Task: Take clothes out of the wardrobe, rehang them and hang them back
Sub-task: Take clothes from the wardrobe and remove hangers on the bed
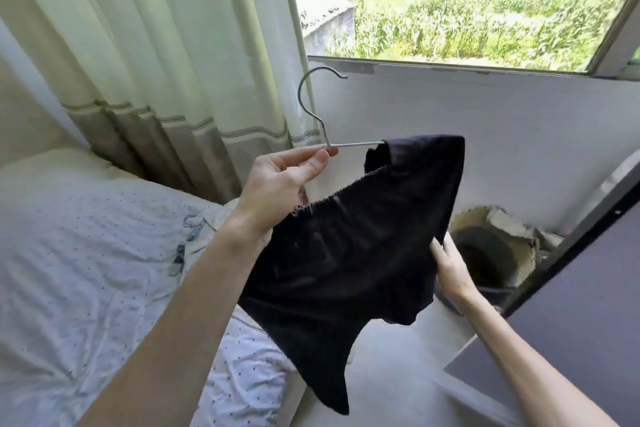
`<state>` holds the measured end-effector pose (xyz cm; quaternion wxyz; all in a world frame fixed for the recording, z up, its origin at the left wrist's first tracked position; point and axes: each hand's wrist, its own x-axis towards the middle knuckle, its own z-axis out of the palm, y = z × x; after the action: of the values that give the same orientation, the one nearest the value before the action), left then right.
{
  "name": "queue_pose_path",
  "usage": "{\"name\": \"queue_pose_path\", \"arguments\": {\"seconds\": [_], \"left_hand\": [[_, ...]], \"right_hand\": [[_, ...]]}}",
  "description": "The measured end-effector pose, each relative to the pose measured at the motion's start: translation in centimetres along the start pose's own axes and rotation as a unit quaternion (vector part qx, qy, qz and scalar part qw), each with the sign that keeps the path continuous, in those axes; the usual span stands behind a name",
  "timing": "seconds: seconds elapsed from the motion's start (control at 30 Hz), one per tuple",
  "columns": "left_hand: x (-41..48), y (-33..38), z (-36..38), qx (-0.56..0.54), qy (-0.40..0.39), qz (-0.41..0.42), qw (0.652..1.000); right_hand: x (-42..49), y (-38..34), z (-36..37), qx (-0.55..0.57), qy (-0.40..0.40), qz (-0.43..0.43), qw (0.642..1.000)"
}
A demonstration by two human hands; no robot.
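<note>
A black fabric garment (346,253) with a gathered elastic edge is held up between two bare hands at the centre of the frame. It is out of the wardrobe and, by the look of things, midway through being rehung. One corner is draped over the right end of a thin grey metal wire hanger (356,144), while the rest sags toward the lower centre and is not yet spread along the wire. What appears to be left is seating the garment properly on the hanger and returning it to the wardrobe, whose rail is not shown.

At centre right, the garment's lower right edge is held by the right hand (450,267). Its grip is closed on the cloth, with the fingers partly hidden behind the fabric.

Higher, just left of centre, the hanger is pinched at the base of its hook by the left hand (280,180). The grip is narrow, with thumb and forefinger closed on the wire and the other fingers curled in.

A bed with a white dotted sheet (86,236) fills the left side. At right, a dark grey flat panel (571,305) cuts across the lower corner; whether it belongs to the wardrobe cannot be told. A round pale bin (519,246) stands by the white wall. Pale striped curtains (156,45) hang at upper left, and a window onto a green field (467,0) is seen at upper right.
</note>
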<state>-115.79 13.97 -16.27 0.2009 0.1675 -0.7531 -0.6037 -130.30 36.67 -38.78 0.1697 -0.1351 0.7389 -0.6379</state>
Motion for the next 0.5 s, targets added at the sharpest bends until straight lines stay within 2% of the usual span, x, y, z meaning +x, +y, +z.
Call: {"name": "queue_pose_path", "arguments": {"seconds": [0.17, 0.27, 0.33, 0.43, 0.5], "left_hand": [[1.3, 0.5, 0.6, -0.083, 0.091, -0.066, 0.990], [2.2, 0.3, 1.7, -0.079, 0.110, -0.072, 0.988], [2.7, 0.3, 2.3, -0.073, 0.117, -0.075, 0.988], [2.9, 0.1, 2.1, -0.058, 0.146, -0.078, 0.984], [2.9, 0.1, 0.9, -0.048, 0.180, -0.074, 0.980]], "right_hand": [[-1.4, 1.0, 3.5, -0.037, -0.108, 0.010, 0.993], [-1.7, 1.3, 5.6, -0.104, -0.166, -0.043, 0.980], [-0.8, 1.0, 7.0, -0.137, -0.134, -0.047, 0.980], [1.4, 1.1, 8.0, -0.127, -0.058, -0.017, 0.990], [3.0, 1.0, 8.1, -0.148, -0.063, -0.025, 0.987]]}}
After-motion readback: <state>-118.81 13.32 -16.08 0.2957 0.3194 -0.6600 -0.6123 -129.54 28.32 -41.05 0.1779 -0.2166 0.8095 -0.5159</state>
